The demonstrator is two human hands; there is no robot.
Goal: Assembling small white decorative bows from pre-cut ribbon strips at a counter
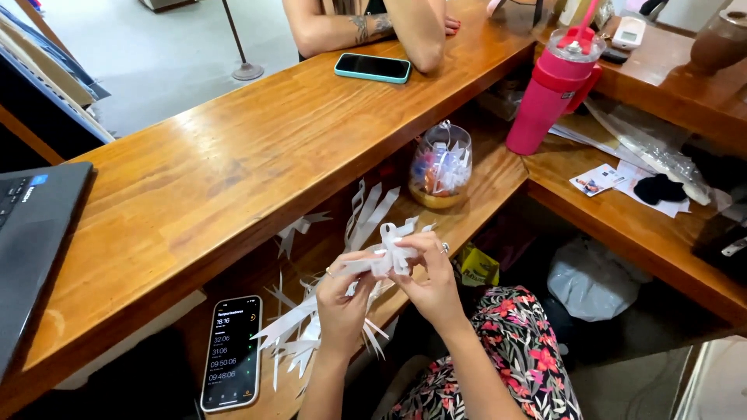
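both hands, left point(342, 299) and right point(430, 272), pinch a white ribbon bow point(391, 247) between fingertips; a loosened pinch might let its loops spring apart.

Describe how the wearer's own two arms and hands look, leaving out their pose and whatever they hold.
Both forearms are bare, with no sleeves in view. The right hand wears a ring with a small pale stone on one finger. The left hand also shows a thin ring. The fingernails on both hands are painted a light, whitish colour. No watch or bracelet shows on either wrist.
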